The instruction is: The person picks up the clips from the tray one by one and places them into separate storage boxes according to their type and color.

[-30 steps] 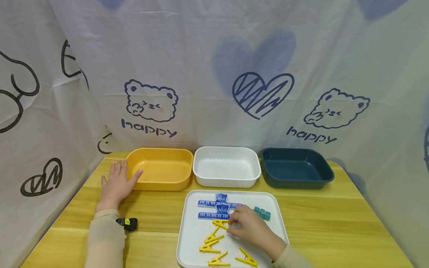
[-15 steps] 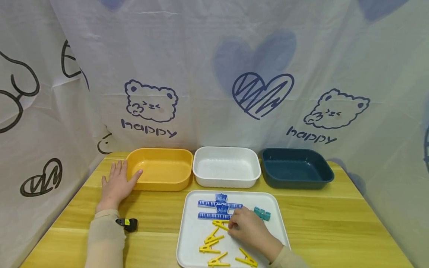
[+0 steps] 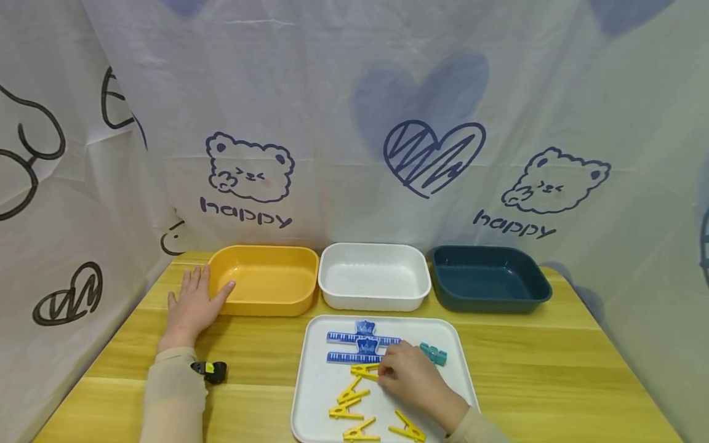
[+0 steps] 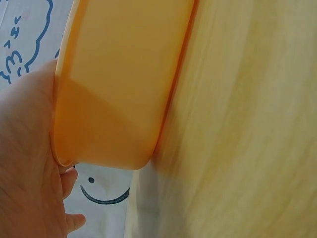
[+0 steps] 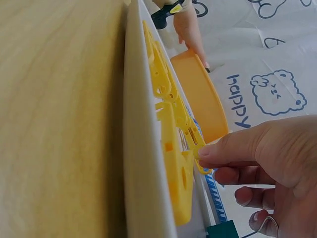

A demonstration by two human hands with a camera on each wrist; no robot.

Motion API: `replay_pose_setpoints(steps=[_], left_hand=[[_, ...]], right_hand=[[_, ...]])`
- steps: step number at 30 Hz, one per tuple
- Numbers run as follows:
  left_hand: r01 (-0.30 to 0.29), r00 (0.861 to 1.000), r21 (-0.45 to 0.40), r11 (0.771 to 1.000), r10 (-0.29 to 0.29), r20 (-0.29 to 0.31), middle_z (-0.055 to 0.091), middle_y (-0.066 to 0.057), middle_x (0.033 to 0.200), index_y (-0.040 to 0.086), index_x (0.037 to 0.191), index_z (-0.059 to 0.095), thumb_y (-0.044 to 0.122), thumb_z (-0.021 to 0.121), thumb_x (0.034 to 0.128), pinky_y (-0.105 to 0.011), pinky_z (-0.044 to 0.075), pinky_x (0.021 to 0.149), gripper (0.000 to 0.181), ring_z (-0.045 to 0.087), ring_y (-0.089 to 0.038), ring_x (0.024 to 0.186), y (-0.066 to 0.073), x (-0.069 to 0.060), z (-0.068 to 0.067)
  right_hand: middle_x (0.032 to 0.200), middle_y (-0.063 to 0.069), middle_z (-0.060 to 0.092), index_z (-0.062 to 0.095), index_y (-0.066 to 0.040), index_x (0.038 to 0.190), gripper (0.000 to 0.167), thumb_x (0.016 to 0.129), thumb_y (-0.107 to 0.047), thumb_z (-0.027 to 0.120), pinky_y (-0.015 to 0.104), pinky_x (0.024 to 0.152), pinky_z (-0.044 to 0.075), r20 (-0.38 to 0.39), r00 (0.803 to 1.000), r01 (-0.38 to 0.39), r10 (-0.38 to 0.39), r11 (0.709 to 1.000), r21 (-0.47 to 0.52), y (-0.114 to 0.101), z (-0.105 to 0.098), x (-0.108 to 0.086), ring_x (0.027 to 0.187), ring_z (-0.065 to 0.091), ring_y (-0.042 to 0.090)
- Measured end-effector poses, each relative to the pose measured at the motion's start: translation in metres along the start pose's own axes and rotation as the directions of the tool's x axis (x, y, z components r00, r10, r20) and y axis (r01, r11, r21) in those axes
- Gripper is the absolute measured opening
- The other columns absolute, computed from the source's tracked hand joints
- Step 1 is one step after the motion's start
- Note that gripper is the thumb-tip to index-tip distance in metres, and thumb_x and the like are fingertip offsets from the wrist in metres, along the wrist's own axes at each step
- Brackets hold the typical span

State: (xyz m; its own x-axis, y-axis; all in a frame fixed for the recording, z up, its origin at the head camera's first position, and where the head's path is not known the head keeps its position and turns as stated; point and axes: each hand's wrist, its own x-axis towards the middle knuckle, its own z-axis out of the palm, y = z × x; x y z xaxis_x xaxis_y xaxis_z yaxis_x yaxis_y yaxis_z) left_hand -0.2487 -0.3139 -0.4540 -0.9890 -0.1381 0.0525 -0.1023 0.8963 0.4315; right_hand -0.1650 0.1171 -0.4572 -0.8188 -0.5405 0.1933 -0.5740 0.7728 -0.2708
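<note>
Left hand (image 3: 191, 311) was found to the rear left of the tray (image 3: 312, 384), fingers spread wide against the end of the yellow box (image 3: 271, 307), thumb over its rim. Right hand (image 3: 412, 378) was above the tray, thumb and forefinger narrowed to a pinch on one end of a yellow clip (image 3: 357, 371) near the tray's middle; whether that clip touched the tray could not be determined.

Four other yellow clips (image 3: 340, 412) lay on the tray's front part. Two blue clips (image 3: 366, 347) with a piano-key pattern occupied its rear part, and a teal clip (image 3: 433, 353), possibly more than one, sat toward its right edge. Directly behind the tray stood the white box (image 3: 373, 301); behind it and to the right stood the dark blue box (image 3: 493, 303). Tray and boxes all rested on the desk (image 3: 554, 369).

Progress was judged to be at an early stage: a grip on one clip appeared to have been obtained, no clip was observed in any box, and the remaining clips on the tray were not in hand.
</note>
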Motion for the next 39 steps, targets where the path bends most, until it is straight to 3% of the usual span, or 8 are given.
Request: replay_pose_setpoints(steps=[13,20,33,39], left_hand=[[-0.01,1.0,0.003,1.0,0.01,-0.008,0.002,-0.032,0.159,0.001,0.156,0.002,0.073,0.025,0.0939,-0.078,-0.002,0.108,0.098,-0.003,-0.049,0.148,0.0,-0.001,0.0],[-0.002,1.0,-0.009,1.0,0.002,0.003,0.002,-0.031,0.16,0.003,0.156,0.001,0.073,0.026,0.0936,-0.078,-0.003,0.108,0.098,-0.006,-0.048,0.148,0.0,-0.001,0.0],[-0.001,1.0,-0.002,1.0,0.001,-0.013,0.004,-0.031,0.16,0.005,0.157,0.002,0.073,0.026,0.0933,-0.078,-0.002,0.108,0.097,-0.004,-0.048,0.148,-0.001,-0.001,-0.001],[-0.002,1.0,0.003,1.0,0.002,-0.012,0.004,-0.031,0.16,0.004,0.157,0.003,0.073,0.025,0.0935,-0.077,-0.003,0.109,0.096,-0.005,-0.049,0.148,0.0,-0.001,0.0]], right_hand=[[0.07,-0.013,0.057,0.069,-0.022,0.07,0.01,0.075,-0.017,0.076,0.017,0.059,0.031,-0.092,0.996,0.001,-0.002,1.0,-0.008,-0.002,-0.009,0.001,0.067,0.043,0.003],[0.07,-0.015,0.052,0.065,-0.023,0.068,0.014,0.077,-0.02,0.076,0.017,0.059,0.03,-0.081,0.997,-0.005,0.005,1.0,0.001,-0.007,-0.013,0.006,0.067,0.04,0.002],[0.075,-0.012,0.055,0.068,-0.022,0.073,0.011,0.08,-0.022,0.075,0.023,0.069,0.04,-0.117,0.993,-0.007,0.011,0.999,0.035,-0.028,-0.025,0.032,0.074,0.045,0.005],[0.074,-0.011,0.055,0.066,-0.021,0.071,0.011,0.077,-0.019,0.075,0.023,0.069,0.041,-0.192,0.981,0.015,-0.004,0.998,0.054,-0.036,-0.027,0.044,0.074,0.044,0.006]])
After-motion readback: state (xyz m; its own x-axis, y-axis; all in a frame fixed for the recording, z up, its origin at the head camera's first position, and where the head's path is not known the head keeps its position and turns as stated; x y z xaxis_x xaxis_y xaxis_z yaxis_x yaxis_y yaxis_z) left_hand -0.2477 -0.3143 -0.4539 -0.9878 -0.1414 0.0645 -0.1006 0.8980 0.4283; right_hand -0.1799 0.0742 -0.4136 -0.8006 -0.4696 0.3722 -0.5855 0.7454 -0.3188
